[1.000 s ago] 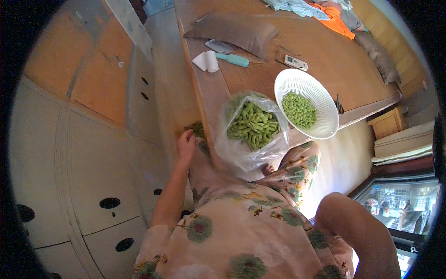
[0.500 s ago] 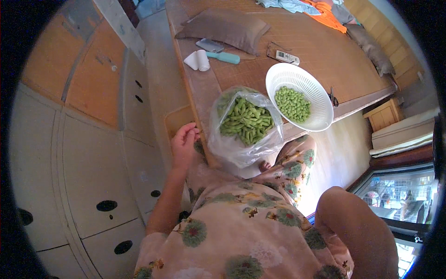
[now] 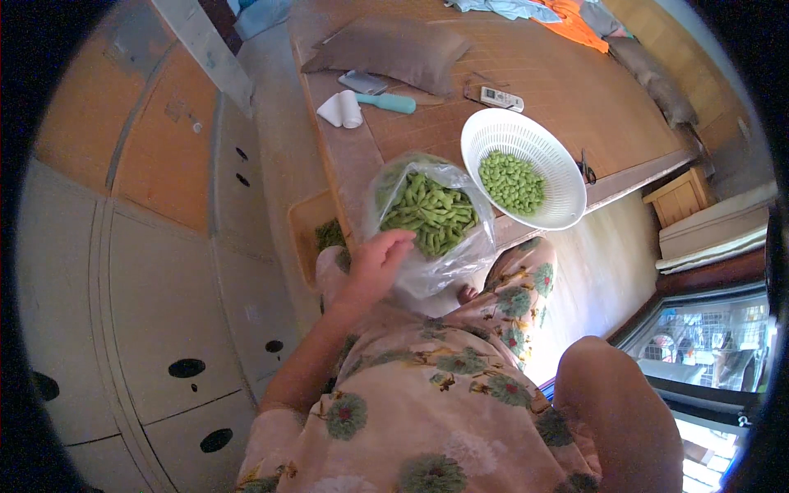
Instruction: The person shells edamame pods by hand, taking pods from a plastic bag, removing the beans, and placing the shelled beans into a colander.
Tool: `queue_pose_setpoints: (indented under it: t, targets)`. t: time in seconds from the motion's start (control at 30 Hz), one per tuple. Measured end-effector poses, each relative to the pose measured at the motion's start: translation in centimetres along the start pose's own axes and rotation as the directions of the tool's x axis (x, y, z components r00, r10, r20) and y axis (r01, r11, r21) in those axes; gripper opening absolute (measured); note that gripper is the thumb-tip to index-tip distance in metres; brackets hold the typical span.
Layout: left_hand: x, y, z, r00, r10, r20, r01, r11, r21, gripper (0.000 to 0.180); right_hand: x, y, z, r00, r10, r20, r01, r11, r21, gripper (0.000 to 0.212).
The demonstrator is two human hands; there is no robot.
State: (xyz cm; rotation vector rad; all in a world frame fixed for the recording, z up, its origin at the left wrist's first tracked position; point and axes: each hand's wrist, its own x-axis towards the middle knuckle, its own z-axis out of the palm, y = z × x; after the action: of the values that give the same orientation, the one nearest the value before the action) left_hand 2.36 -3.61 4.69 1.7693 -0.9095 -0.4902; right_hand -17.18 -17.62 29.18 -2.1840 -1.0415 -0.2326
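Observation:
My left hand (image 3: 380, 261) is over the near left edge of a clear plastic bag (image 3: 444, 275). Its fingers stretch toward the green soybean pods (image 3: 429, 212) heaped inside, and nothing shows in them. Whether the fingertips touch the bag or the pods, I cannot tell. To the right of the bag, a white slotted plastic basket (image 3: 559, 164) tilts toward me, with shelled green beans (image 3: 511, 182) gathered in its lower part. My right arm (image 3: 620, 403) shows bent at the lower right, but its hand is out of view.
Below the bed edge at left stands a tan bin (image 3: 302, 220) holding green scraps (image 3: 329, 235). On the matted bed (image 3: 542, 74) lie a pillow (image 3: 390, 51), a white roll (image 3: 349, 109), a teal-handled brush (image 3: 386, 102), a remote (image 3: 501, 99) and dark scissors (image 3: 586, 167). Cabinets (image 3: 164, 304) line the left.
My left hand has moved right, from over the bin at the bed edge to the near side of the bag. Green scraps in the bin now show. The basket and bag stay put.

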Motion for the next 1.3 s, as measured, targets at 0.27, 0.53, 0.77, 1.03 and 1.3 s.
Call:
queue_pose_setpoints:
  t: [0.27, 0.53, 0.77, 1.03, 1.3]
  targets:
    - [-0.1, 0.7, 1.9, 1.0, 0.013, 0.027, -0.009, 0.99, -0.143, 0.019, -1.0, 2.5, 0.3, 0.923, 0.378, -0.072, -0.383, 0.89, -0.247, 0.023]
    - [0.1, 2.2, 1.8, 0.997, -0.049, 0.055, 0.057, 0.987, -0.148, 0.021, 1.1, 0.3, 1.0, 0.981, 0.185, -0.064, -0.195, 0.954, -0.229, 0.022]
    - [-1.2, 0.7, 1.2, 0.994, -0.069, 0.09, 0.078, 0.992, -0.099, 0.021, -1.0, -0.7, -0.6, 0.983, 0.086, -0.162, -0.119, 0.971, -0.207, 0.021]
    - [-0.8, -0.1, 1.2, 1.0, -0.013, 0.022, 0.015, 0.994, -0.107, 0.02, -0.9, -1.5, -1.0, 0.925, -0.151, -0.348, 0.043, 0.953, -0.298, 0.019]
    - [-1.1, -1.6, 1.6, 0.998, 0.032, 0.052, -0.03, 0.999, -0.037, 0.02, -2.9, -3.2, -0.5, 0.708, -0.396, -0.585, 0.038, 0.848, -0.529, 0.018]
